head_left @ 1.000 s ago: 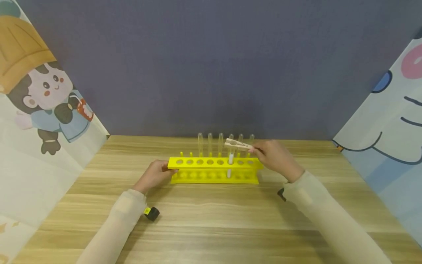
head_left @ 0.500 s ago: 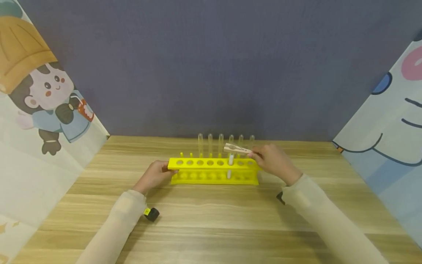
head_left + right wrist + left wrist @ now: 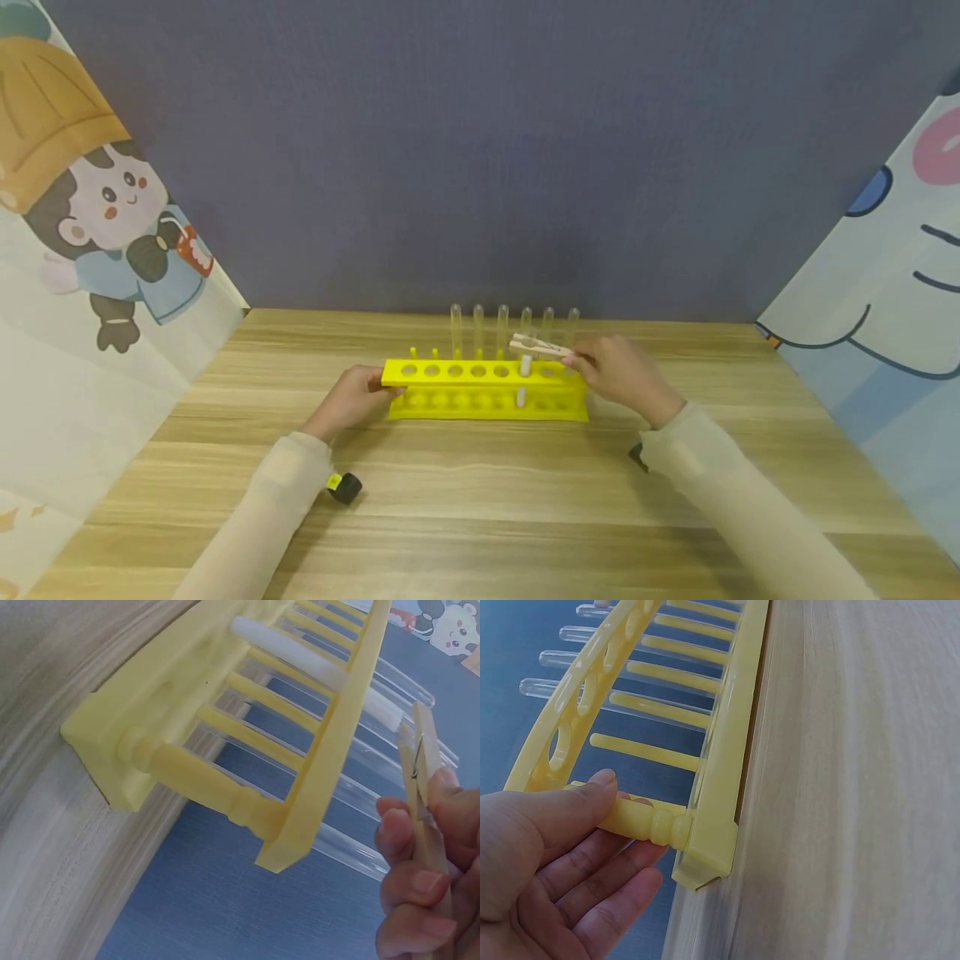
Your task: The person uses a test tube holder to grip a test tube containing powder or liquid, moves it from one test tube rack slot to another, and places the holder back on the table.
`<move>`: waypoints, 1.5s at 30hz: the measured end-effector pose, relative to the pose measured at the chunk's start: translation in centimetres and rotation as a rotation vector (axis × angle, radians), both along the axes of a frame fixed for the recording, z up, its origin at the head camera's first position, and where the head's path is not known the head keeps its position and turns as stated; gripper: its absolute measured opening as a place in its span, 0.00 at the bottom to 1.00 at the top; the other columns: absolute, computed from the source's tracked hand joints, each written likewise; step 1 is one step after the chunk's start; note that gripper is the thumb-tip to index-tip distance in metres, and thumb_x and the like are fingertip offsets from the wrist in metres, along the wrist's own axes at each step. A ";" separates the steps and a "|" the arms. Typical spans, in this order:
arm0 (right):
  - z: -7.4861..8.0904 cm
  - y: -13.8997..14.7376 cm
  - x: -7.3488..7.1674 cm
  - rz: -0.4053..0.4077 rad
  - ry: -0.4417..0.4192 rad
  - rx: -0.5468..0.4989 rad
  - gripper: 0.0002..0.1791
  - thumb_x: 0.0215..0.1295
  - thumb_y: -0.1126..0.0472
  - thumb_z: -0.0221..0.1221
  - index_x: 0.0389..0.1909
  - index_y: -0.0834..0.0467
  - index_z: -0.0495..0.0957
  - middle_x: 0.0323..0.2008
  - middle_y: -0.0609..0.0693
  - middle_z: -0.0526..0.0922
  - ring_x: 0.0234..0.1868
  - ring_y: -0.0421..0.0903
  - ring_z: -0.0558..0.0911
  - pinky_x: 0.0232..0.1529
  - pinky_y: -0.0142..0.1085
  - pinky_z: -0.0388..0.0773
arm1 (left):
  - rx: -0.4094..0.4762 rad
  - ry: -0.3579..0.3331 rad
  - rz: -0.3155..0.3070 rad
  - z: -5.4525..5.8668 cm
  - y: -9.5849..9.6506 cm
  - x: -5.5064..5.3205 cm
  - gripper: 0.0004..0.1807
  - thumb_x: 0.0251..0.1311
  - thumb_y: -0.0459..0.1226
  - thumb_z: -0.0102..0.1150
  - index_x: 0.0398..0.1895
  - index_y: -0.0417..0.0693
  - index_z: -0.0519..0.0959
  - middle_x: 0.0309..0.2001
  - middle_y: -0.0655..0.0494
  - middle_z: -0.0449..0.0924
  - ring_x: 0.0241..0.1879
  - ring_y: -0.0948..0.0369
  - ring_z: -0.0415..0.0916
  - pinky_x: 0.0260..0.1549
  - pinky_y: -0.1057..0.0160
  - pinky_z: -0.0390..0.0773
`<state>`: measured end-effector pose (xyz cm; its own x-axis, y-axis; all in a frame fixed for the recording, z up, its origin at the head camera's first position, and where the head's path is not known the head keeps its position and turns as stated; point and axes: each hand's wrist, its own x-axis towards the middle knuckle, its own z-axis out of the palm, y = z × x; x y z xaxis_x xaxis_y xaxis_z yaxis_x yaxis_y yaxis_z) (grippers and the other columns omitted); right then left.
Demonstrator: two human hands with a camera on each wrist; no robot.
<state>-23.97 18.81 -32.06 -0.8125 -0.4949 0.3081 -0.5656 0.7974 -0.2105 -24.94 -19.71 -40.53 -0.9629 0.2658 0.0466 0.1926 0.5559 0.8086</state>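
Observation:
A yellow test tube rack (image 3: 487, 412) stands on the table. My left hand (image 3: 354, 400) grips its left end, with thumb and fingers round the end post (image 3: 641, 821) in the left wrist view. My right hand (image 3: 622, 375) holds a wooden clothespin (image 3: 542, 345) above the rack's right half. A white tube-like piece (image 3: 526, 365) stands in a hole of the top bar; in the right wrist view the same white piece (image 3: 300, 656) runs down to the base. The clothespin's tip (image 3: 421, 720) is at its top end; whether it clamps it, I cannot tell.
Several clear test tubes (image 3: 479, 329) stand upside down on pegs along the rack's back side. Bare pegs (image 3: 413, 353) show at the left. A dark grey panel (image 3: 480, 167) rises behind the wooden table (image 3: 480, 517), with printed cloths (image 3: 900, 275) at both sides.
My right hand and the clothespin have moved down a little, closer to the rack's top bar. My left hand and the rack stay in place.

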 end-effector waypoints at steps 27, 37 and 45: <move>0.0 1.5 -3.5 0.051 -0.069 -0.010 0.17 0.67 0.56 0.56 0.18 0.54 0.70 0.12 0.43 0.59 0.14 0.37 0.56 0.20 0.32 0.60 | -0.003 -0.023 0.065 0.2 1.6 -1.5 0.11 0.59 0.35 0.60 0.45 0.44 0.82 0.46 0.49 0.83 0.46 0.56 0.77 0.46 0.56 0.77; 1.0 2.2 -5.5 0.084 -0.088 -0.022 0.18 0.69 0.55 0.53 0.17 0.54 0.69 0.11 0.43 0.58 0.13 0.36 0.55 0.19 0.31 0.59 | 0.006 -0.012 0.089 0.4 2.4 -2.4 0.11 0.59 0.34 0.60 0.44 0.43 0.82 0.45 0.48 0.83 0.43 0.57 0.77 0.43 0.58 0.78; 2.0 2.5 -6.8 0.112 -0.085 -0.023 0.18 0.69 0.57 0.54 0.18 0.55 0.69 0.11 0.43 0.57 0.13 0.36 0.54 0.18 0.31 0.59 | 0.006 -0.006 0.112 0.7 2.9 -2.9 0.10 0.59 0.34 0.60 0.43 0.43 0.82 0.44 0.48 0.83 0.42 0.57 0.77 0.44 0.57 0.77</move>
